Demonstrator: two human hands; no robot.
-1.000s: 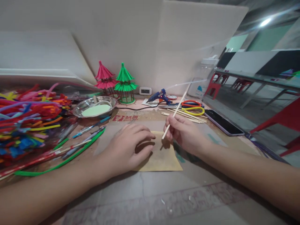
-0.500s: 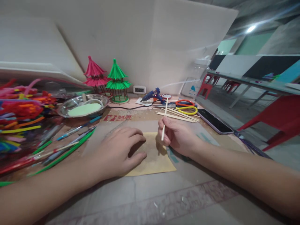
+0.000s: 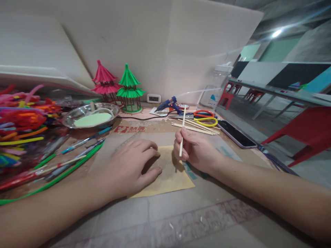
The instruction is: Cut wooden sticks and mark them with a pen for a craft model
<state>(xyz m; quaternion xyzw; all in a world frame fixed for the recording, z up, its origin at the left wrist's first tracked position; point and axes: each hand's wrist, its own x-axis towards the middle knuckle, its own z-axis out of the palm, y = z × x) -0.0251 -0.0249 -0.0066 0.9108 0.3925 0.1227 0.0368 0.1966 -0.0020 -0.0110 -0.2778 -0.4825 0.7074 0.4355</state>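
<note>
Wooden stick (image 3: 181, 145), pinched by my right fingers (image 3: 178, 136) above yellow paper (image 3: 165, 181), slants less than a second ago, seemingly re-angled; my empty left fingers (image 3: 152, 173) spread over the paper's left side.

Pinkish tabletop (image 3: 144, 115) with cardboard (image 3: 156, 127), metal dish (image 3: 71, 113), clock (image 3: 153, 99), bottle (image 3: 210, 96)

We have a paper sheet (image 3: 165, 182) before us, partly under our left hand (image 3: 131, 162). Pens (image 3: 85, 141) lie left of it; behind it, sticks (image 3: 192, 128) and scissors (image 3: 197, 119), with a phone (image 3: 236, 133) to their right. A bowl (image 3: 93, 119) sits left of two towers (image 3: 126, 77).
</note>
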